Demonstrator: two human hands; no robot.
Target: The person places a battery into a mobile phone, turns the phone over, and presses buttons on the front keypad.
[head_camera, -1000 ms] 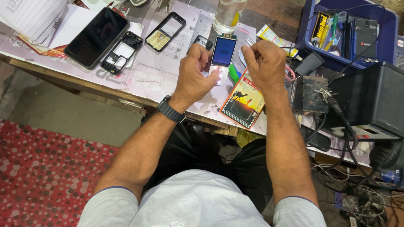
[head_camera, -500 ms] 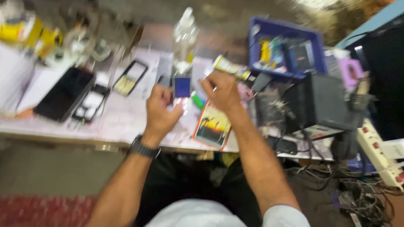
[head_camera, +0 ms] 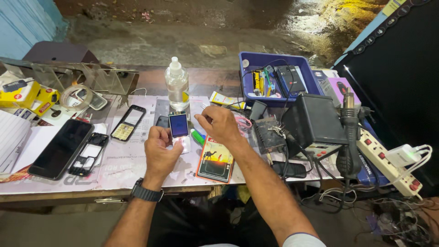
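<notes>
Cluttered desk (head_camera: 137,164) below me: my left hand (head_camera: 160,151) grips a small phone (head_camera: 179,130) near the front edge; my right hand (head_camera: 219,126) hovers beside it, fingers loosely curled, holding nothing.

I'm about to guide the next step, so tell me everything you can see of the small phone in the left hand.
The small phone is a slim bar-shaped handset with a blue lit screen in a dark frame above a pale lower section. It stands upright on the paper-covered table, screen facing the wearer. The left hand grips its lower part; the right hand is beside it, apparently not touching. A clear bottle stands behind.
</notes>
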